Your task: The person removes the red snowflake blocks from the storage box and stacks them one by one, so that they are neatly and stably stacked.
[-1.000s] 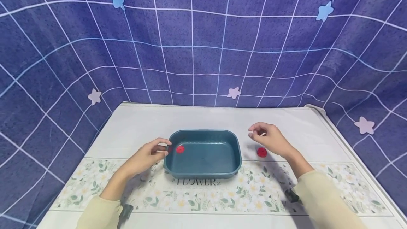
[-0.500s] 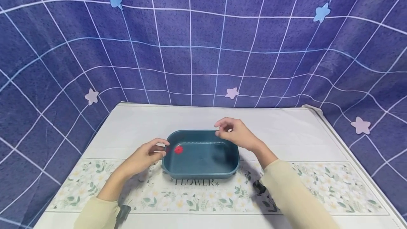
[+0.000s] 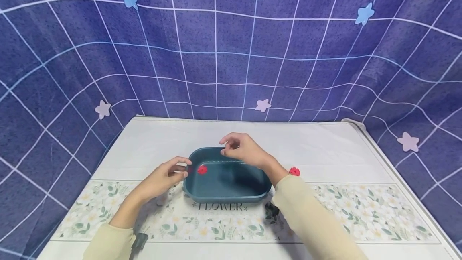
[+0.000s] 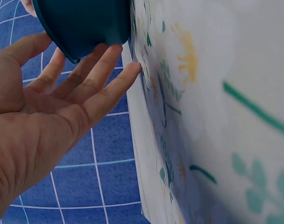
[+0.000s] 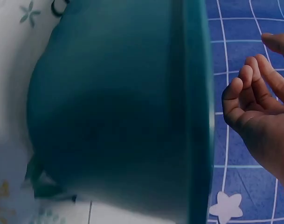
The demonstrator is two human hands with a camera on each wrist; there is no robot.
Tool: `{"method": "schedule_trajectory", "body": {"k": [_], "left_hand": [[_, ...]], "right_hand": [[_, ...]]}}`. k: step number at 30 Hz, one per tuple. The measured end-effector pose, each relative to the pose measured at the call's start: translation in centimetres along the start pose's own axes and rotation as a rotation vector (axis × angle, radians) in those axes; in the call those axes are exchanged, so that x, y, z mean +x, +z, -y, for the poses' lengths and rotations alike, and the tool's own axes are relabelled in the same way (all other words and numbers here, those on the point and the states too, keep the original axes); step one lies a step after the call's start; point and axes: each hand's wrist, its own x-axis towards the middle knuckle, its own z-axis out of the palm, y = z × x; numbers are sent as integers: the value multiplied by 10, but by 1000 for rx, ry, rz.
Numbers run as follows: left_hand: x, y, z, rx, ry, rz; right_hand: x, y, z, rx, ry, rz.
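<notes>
A dark teal plastic basin (image 3: 227, 193) stands on the table, with a small red round piece with a scalloped edge (image 3: 202, 169) lying inside near its left end. My left hand (image 3: 166, 177) touches the basin's left rim and outer wall with its fingertips, fingers extended in the left wrist view. Above the back of the basin hovers my right hand (image 3: 243, 147), its fingers loosely bent and thumb apart, with nothing visible between them. A second red scalloped piece (image 3: 294, 171) lies on the table right of the basin, partly hidden by the right forearm.
A white cloth with a floral band (image 3: 202, 228) covers the table. Behind and at the sides hangs a blue curtain (image 3: 231, 71) with a grid and stars. Dark wrist devices (image 3: 271, 210) sit under both sleeves.
My right hand has moved left from beside the basin to over it, passing the red piece on the table. The left hand stays at the rim. The view has shifted slightly.
</notes>
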Motion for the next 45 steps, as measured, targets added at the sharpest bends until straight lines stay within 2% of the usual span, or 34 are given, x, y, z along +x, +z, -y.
{"method": "schedule_trajectory", "body": {"k": [8,17,25,29,38,45], "left_hand": [[2,2,4,4,-60,5],[4,1,6,11,-49,0],[2,4,7,3,-27,16],[2,2,4,11,-21,12],[2,0,2,26,-58,-2],[5,1,4,32,-49,-7]], "right_hand": [[9,15,3,36,46,35],[21,37,-2,35,87,69],[27,59,-11,-136,105,111],[28,65,-12,-135,122,116],[28,76,-20,-154,199,103],[28,79,-26,-187,231,75]]}}
